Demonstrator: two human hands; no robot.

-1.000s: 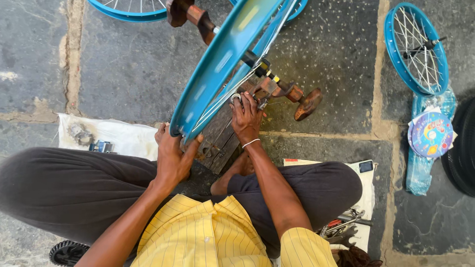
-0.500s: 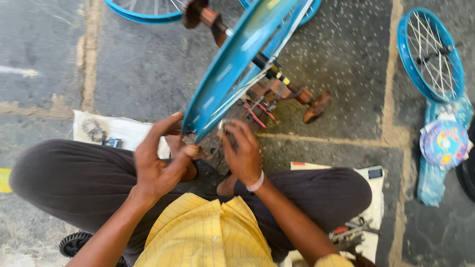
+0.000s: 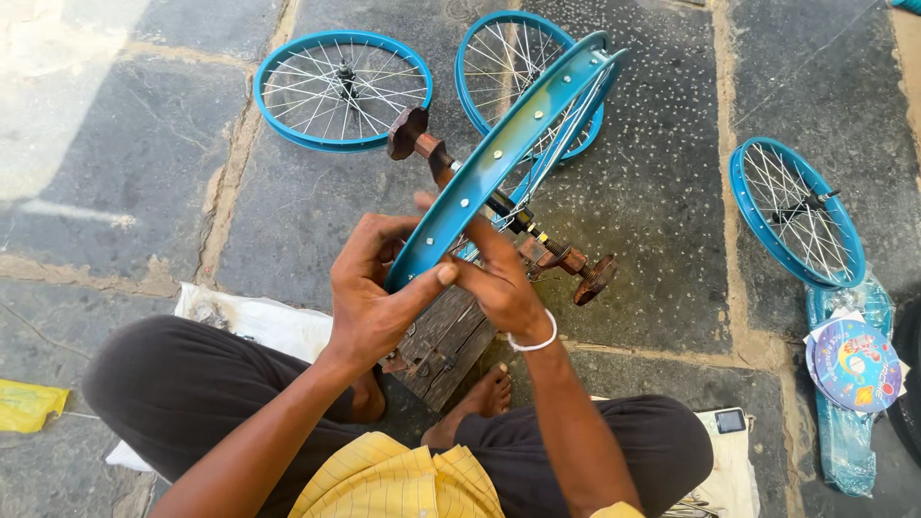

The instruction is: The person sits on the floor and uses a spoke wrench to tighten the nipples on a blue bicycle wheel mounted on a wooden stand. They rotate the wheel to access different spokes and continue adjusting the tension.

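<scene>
Both hands, the left hand (image 3: 369, 297) and right hand (image 3: 499, 283), pinch the near edge of the blue wheel (image 3: 504, 153) standing on its rusty stand (image 3: 499, 206); a loose grip could let it tip rightward, I judge.

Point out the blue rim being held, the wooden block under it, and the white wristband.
blue wheel rim (image 3: 499, 153), head view, outer band.
wooden block (image 3: 443, 338), head view, top planks.
white wristband (image 3: 533, 341), head view, wrist loop.

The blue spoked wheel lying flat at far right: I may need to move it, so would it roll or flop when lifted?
The blue spoked metal wheel probably stays stiff, given its laced spokes. Lying flat, it likely won't roll until stood on edge. Its open rim looks fairly light.
</scene>
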